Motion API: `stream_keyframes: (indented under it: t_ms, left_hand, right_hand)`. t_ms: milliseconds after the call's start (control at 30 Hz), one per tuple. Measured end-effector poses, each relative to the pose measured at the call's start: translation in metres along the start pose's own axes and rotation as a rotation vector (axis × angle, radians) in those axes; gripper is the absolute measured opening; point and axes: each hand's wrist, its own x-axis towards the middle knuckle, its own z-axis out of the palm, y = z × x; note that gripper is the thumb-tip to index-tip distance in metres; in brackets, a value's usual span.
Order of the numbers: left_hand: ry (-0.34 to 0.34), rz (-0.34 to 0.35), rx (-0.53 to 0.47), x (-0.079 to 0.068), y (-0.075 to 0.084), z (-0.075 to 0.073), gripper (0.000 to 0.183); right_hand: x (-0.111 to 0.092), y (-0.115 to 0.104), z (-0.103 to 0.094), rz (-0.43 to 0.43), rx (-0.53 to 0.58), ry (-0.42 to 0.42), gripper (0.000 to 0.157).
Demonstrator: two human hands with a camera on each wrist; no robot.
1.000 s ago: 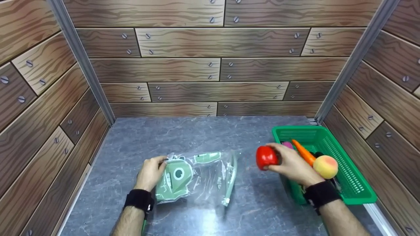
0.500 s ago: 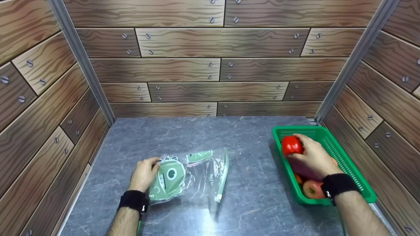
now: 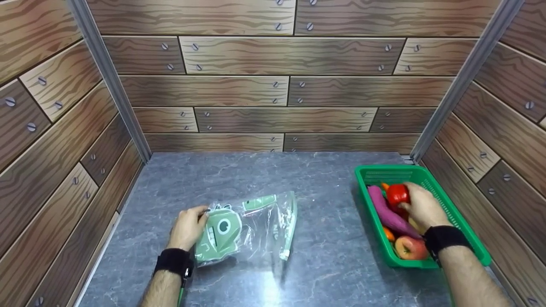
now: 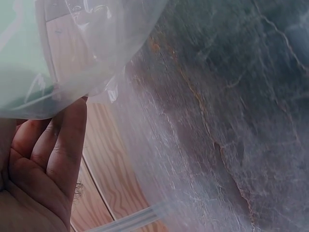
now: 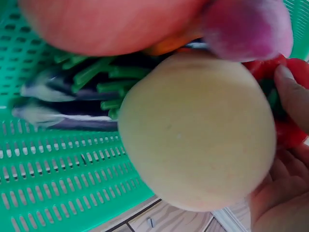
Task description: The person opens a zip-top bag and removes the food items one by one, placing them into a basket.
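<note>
At the left of the head view, my left hand pinches the edge of a clear plastic zip bag printed with a green monster face. The bag lies toward the middle of the table, its slider strip at the right end. In the left wrist view, the fingers meet the film's edge. My right hand grips a red bell pepper within the outline of the green basket. The right wrist view shows the thumb beside the pepper's green stem. Whether the pepper touches the produce below cannot be told.
A long purple vegetable and a reddish apple lie in the basket. A pale yellow round fruit, dark eggplants and green stalks show in the right wrist view. Wood-patterned walls enclose the table.
My right hand has carried the red bell pepper rightward from above the table to the basket. The left hand and bag shifted slightly left, then stayed almost still.
</note>
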Motion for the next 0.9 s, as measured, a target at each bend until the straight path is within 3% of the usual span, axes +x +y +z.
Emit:
stream_keyframes:
  t_ms: [133, 300, 433, 667, 900]
  left_hand:
    - [0.012, -0.001, 0.011, 0.000, 0.000, 0.000, 0.028]
    - [0.018, -0.005, 0.049, 0.000, 0.004, -0.003, 0.031]
    - [0.021, -0.004, 0.104, 0.000, 0.015, -0.012, 0.036]
    - [-0.005, 0.051, 0.226, 0.003, 0.061, -0.027, 0.049]
    - [-0.082, 0.134, 0.274, -0.005, 0.114, -0.031, 0.059]
  right_hand:
    - [-0.003, 0.000, 0.002, -0.006, -0.004, 0.014, 0.051]
    - [-0.007, -0.008, -0.004, 0.026, -0.010, -0.033, 0.058]
    - [-0.007, -0.028, -0.012, 0.046, -0.001, -0.053, 0.068]
    - [-0.008, -0.092, -0.012, -0.033, 0.062, -0.001, 0.072]
    - [-0.015, -0.160, 0.008, -0.126, 0.055, -0.055, 0.077]
